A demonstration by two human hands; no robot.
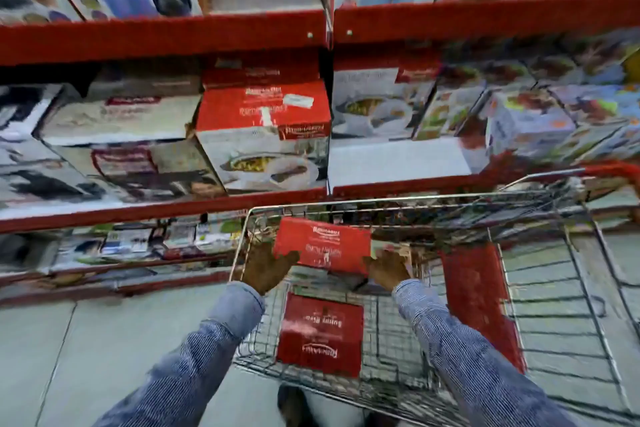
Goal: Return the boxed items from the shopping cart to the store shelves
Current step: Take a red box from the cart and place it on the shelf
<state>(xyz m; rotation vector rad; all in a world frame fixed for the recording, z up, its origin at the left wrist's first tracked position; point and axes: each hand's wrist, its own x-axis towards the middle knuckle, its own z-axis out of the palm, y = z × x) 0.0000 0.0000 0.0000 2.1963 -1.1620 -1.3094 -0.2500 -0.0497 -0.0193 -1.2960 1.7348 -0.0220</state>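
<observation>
A red box (322, 244) with white print is held tilted inside the wire shopping cart (554, 322), near its front rim. My left hand (266, 267) grips its left side and my right hand (389, 269) grips its right side. A second red box (320, 334) lies flat on the cart floor, closer to me. Another red shape (479, 302) rests in the cart to the right; the picture is too blurred to say what it is. On the red store shelf (166, 36) straight ahead stands a matching red-topped box (263, 135) among other boxed goods.
Red shelving runs across the view in several tiers, packed with boxed kitchenware. A bare white stretch of shelf (398, 159) lies right of the matching box. Lower shelves at left hold small packages (145, 243). Grey tiled floor (86, 357) lies left of the cart.
</observation>
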